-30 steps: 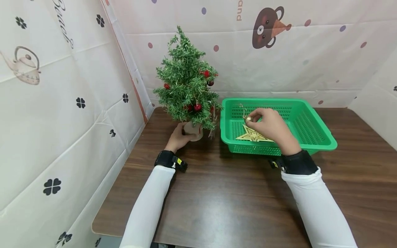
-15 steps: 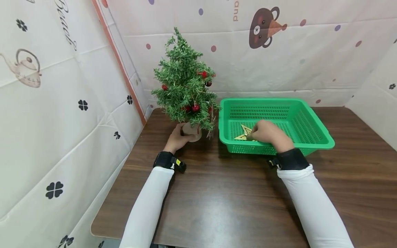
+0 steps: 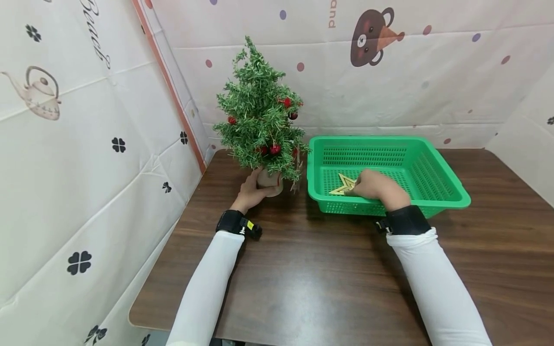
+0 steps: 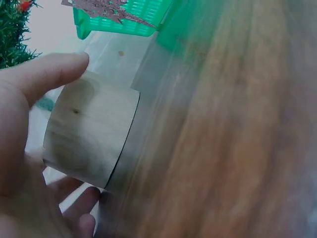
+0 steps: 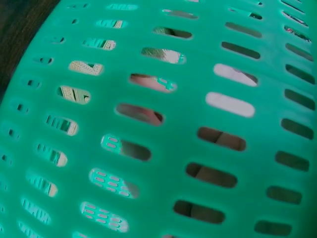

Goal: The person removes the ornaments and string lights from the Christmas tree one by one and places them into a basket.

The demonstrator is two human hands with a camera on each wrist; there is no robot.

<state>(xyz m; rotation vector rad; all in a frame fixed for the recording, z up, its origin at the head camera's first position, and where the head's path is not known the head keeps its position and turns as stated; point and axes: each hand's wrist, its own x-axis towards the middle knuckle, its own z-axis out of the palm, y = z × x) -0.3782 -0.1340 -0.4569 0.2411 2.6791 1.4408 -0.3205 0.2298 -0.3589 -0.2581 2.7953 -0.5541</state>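
Observation:
A small green Christmas tree [image 3: 259, 110] stands upright at the back left, hung with red baubles [image 3: 274, 149]. My left hand [image 3: 250, 193] grips its round pale wooden base [image 4: 94, 129], thumb on one side and fingers curled round the other. My right hand [image 3: 377, 186] reaches down into the green plastic basket [image 3: 452, 190], its fingers curled at a gold star [image 3: 342, 185] that it partly covers. In the right wrist view the slotted basket wall [image 5: 168, 129] hides most of that hand; I cannot tell what its fingertips hold.
The basket stands right of the tree on a brown wooden table [image 3: 303, 269]. A glittery pinkish ornament [image 4: 106, 7] hangs from the tree's right side, near the basket. Printed cloth walls [image 3: 433, 86] rise behind and at the left.
My right hand, which pinched a small gold bauble above the star, has lowered into the basket onto the star; the bauble is out of sight. My left hand has kept its hold.

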